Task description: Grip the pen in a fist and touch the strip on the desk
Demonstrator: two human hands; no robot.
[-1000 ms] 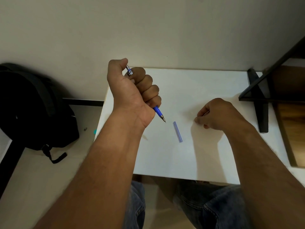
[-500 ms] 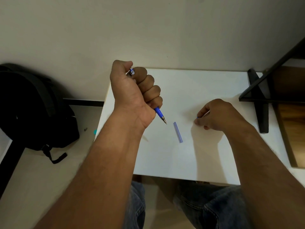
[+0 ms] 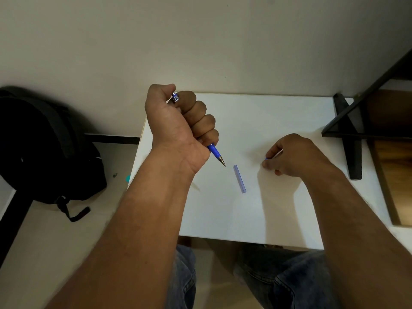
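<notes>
Our left hand (image 3: 178, 123) fists the blue pen (image 3: 215, 152), right hand (image 3: 289, 158) pinches some small blue bit; clear tube (image 3: 239, 179) lies at 6 o'clock on the worktop (image 3: 278, 112), so it looks half done.

Both forearms are bare, with no sleeve, watch or band on either wrist. The left grip (image 3: 178, 121) and the right grip (image 3: 292, 157) wear no rings or gloves. Below the near edge of the desk (image 3: 278, 121), faded blue-grey jeans (image 3: 289, 279) with stitched seams cover both legs.
</notes>
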